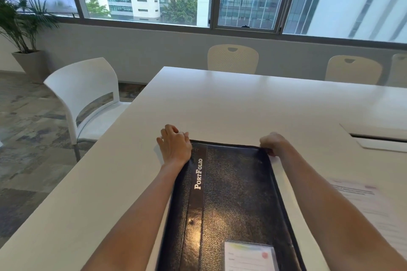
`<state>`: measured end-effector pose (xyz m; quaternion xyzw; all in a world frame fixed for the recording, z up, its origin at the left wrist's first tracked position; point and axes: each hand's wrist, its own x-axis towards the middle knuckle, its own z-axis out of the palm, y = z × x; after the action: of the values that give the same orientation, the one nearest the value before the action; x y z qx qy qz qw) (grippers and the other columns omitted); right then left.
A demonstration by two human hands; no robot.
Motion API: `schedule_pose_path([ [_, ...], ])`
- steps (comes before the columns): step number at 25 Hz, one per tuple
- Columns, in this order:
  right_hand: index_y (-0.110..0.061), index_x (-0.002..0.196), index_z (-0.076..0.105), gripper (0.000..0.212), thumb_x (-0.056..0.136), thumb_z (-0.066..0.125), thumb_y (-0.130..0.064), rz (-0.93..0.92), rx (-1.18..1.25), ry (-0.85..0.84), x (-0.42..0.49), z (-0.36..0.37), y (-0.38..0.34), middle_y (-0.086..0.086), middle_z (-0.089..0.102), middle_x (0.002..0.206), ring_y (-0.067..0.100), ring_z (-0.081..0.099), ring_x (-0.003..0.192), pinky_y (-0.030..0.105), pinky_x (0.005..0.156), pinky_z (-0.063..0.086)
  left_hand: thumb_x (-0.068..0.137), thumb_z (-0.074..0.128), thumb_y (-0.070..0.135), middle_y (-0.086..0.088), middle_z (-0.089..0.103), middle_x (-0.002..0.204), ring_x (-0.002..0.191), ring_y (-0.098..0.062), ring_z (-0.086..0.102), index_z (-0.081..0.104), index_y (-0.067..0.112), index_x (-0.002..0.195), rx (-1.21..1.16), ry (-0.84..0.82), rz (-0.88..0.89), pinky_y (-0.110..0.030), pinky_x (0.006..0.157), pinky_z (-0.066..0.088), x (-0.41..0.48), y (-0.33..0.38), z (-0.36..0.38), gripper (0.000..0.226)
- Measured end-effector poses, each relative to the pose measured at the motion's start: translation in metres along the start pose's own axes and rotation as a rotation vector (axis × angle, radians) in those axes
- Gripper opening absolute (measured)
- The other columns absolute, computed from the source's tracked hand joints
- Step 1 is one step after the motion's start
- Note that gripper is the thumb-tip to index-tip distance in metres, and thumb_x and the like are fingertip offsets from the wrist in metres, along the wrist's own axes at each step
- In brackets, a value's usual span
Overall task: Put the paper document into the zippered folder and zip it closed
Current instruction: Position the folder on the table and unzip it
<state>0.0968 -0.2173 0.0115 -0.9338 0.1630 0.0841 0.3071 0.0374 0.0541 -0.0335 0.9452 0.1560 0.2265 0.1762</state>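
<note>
A black zippered folder (233, 196) marked "PortFolio" lies flat and closed on the white table (242, 105) in front of me. My left hand (175, 146) rests on its far left corner, fingers curled at the edge. My right hand (273, 143) is closed at the far right corner, pinching the zipper edge; the zipper pull itself is hidden. The paper document (370, 204), a white printed sheet, lies on the table to the right of the folder, partly behind my right forearm.
A white chair (88, 94) stands at the table's left side. Two beige chairs (233, 58) sit at the far side. A cable hatch (378, 138) is set into the table at the right. A potted plant (22, 28) stands far left.
</note>
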Motion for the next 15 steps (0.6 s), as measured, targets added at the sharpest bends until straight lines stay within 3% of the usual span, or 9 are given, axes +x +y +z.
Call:
schedule_pose_path([
  [4, -0.004, 0.057, 0.052, 0.023, 0.08, 0.056, 0.0, 0.001, 0.089, 0.01, -0.006, -0.009, 0.018, 0.009, 0.046, 0.049, 0.022, 0.047, 0.046, 0.024, 0.047, 0.033, 0.1, 0.043, 0.031, -0.008, 0.054, 0.115, 0.111, -0.027, 0.047, 0.072, 0.01, 0.101, 0.097, -0.037, 0.044, -0.047, 0.097, 0.033, 0.002, 0.005, -0.003, 0.037],
  [7, 0.003, 0.083, 0.068, 0.011, 0.086, 0.057, 0.002, -0.041, 0.213, -0.077, -0.009, -0.016, 0.032, 0.01, 0.056, 0.059, 0.019, 0.051, 0.048, 0.023, 0.045, 0.037, 0.099, 0.041, 0.033, -0.007, 0.06, 0.111, 0.106, -0.025, 0.054, 0.07, 0.013, 0.099, 0.159, -0.103, 0.186, -0.047, 0.097, 0.034, 0.003, 0.019, -0.005, 0.035],
  [8, 0.001, 0.092, 0.07, 0.016, 0.087, 0.055, 0.003, -0.077, 0.226, -0.105, -0.011, -0.018, 0.034, 0.01, 0.058, 0.064, 0.019, 0.052, 0.051, 0.023, 0.046, 0.038, 0.099, 0.04, 0.035, -0.006, 0.062, 0.108, 0.1, -0.022, 0.057, 0.068, 0.014, 0.097, 0.154, -0.146, 0.26, -0.045, 0.097, 0.037, 0.001, 0.032, -0.004, 0.035],
  [11, -0.012, 0.105, 0.073, 0.041, 0.083, 0.045, 0.007, -0.259, 0.083, -0.18, -0.016, -0.02, 0.034, 0.007, 0.061, 0.085, 0.019, 0.052, 0.071, 0.022, 0.052, 0.04, 0.1, 0.039, 0.039, -0.004, 0.065, 0.098, 0.088, -0.019, 0.058, 0.066, 0.014, 0.098, 0.033, -0.287, 0.433, -0.044, 0.096, 0.04, -0.014, 0.083, 0.007, 0.037],
  [13, -0.016, 0.105, 0.074, 0.039, 0.082, 0.048, 0.003, -0.345, -0.006, -0.187, -0.014, -0.018, 0.035, 0.002, 0.06, 0.09, 0.015, 0.049, 0.076, 0.023, 0.061, 0.04, 0.099, 0.04, 0.04, -0.006, 0.064, 0.099, 0.093, -0.023, 0.059, 0.066, 0.012, 0.102, -0.052, -0.338, 0.455, -0.045, 0.095, 0.041, -0.023, 0.112, 0.019, 0.038],
  [15, -0.02, 0.102, 0.076, 0.031, 0.084, 0.055, -0.005, -0.382, -0.029, -0.146, -0.006, -0.016, 0.042, -0.003, 0.06, 0.082, 0.013, 0.051, 0.076, 0.022, 0.07, 0.04, 0.098, 0.043, 0.042, -0.009, 0.064, 0.103, 0.098, -0.027, 0.057, 0.066, 0.012, 0.103, -0.099, -0.333, 0.477, -0.046, 0.091, 0.043, -0.029, 0.127, 0.032, 0.039],
])
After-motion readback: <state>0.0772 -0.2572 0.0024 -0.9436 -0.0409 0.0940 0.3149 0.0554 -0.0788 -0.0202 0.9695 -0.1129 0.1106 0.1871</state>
